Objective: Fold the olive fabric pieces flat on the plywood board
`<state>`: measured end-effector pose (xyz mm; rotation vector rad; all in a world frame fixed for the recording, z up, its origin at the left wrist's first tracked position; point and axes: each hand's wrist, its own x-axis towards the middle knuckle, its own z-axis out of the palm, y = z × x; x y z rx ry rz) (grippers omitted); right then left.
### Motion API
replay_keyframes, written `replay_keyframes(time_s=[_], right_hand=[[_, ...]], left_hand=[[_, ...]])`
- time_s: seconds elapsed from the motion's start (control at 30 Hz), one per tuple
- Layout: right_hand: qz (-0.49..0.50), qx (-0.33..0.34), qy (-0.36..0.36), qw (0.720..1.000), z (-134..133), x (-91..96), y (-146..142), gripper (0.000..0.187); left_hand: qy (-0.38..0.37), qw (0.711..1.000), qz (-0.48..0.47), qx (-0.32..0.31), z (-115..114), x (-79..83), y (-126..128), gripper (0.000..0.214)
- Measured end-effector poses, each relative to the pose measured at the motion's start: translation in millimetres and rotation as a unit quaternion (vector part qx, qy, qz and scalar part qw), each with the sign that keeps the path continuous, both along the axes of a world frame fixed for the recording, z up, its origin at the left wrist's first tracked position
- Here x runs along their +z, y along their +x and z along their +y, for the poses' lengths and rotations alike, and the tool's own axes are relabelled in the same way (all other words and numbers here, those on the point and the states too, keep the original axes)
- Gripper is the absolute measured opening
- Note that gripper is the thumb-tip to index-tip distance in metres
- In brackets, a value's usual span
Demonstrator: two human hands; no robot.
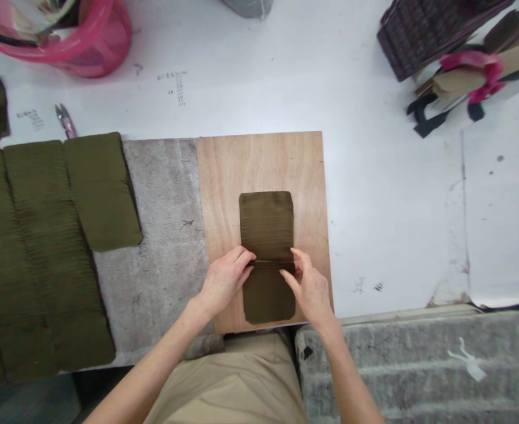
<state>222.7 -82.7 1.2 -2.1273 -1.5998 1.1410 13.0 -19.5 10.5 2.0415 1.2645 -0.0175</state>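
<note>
Head view: both hands work at a small run of olive pieces (267, 227) lying overlapped on a wooden board (219, 194), right in front of the person.
Left hand (224, 278): thumb and fingertips drawn together at the left side of the run, apparently pinching one piece by its edge.
Right hand (310, 287): thumb and forefinger parted over the opposite side; whether cloth is caught between them I cannot tell. Working from both sides likely keeps the edge straight.
Olive pieces: staggered, so each upper edge shows as a narrow strip, probably so the pieces stay aligned.
Wooden board: flat on the desk (369, 182), seemingly a firm, smooth base.
Stacked rows (32, 224): overlapped alike on the left, partly over a grey mat (166, 200), likely within easy reach.
Snips (66, 122): just beyond those rows, clear of both hands.
</note>
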Motion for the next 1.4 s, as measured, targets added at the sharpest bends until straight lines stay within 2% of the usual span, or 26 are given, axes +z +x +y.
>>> replay_keyframes(time_s=[0.13, 0.23, 0.33, 0.47, 0.6, 0.73, 0.87, 1.13, 1.4], right_hand=[[-0.06, -0.006, -0.007, 0.998, -4.5, 1.3, -5.2, 0.051], [-0.086, -0.004, 0.007, 0.996, -6.3, -0.1, -8.0, 0.05], [-0.1, 0.001, 0.016, 0.995, -7.0, -1.8, -9.6, 0.051], [-0.102, 0.001, 0.021, 0.995, -7.6, -3.1, -10.4, 0.052], [-0.106, 0.0, 0.023, 0.994, -7.9, -3.3, -11.0, 0.051], [-0.103, -0.001, 0.023, 0.994, -7.5, -2.3, -11.5, 0.051], [-0.084, -0.011, 0.019, 0.996, -8.0, -2.8, -11.4, 0.051], [-0.076, -0.022, 0.015, 0.997, -10.7, -6.2, -11.0, 0.052], [-0.073, -0.021, 0.015, 0.997, -9.4, -5.3, -10.9, 0.052]], left_hand=[[-0.023, 0.997, -0.001, 0.074, 0.5, 1.6, -2.0, 0.014], [-0.024, 0.997, 0.014, 0.068, 1.6, 2.7, -2.7, 0.012], [-0.036, 0.996, -0.016, 0.078, -0.2, 3.4, -2.4, 0.013], [-0.091, 0.983, -0.056, 0.149, -10.7, 1.1, -2.4, 0.016], [-0.134, 0.967, -0.05, 0.209, -24.7, -3.2, -4.3, 0.027], [-0.158, 0.966, -0.024, 0.205, -35.4, -5.7, -6.1, 0.025], [-0.177, 0.965, 0.009, 0.195, -39.9, -8.1, -6.9, 0.035], [-0.181, 0.967, 0.054, 0.169, -34.0, -5.6, -5.5, 0.039], [-0.187, 0.968, 0.055, 0.159, -32.2, -2.8, -4.4, 0.038]])
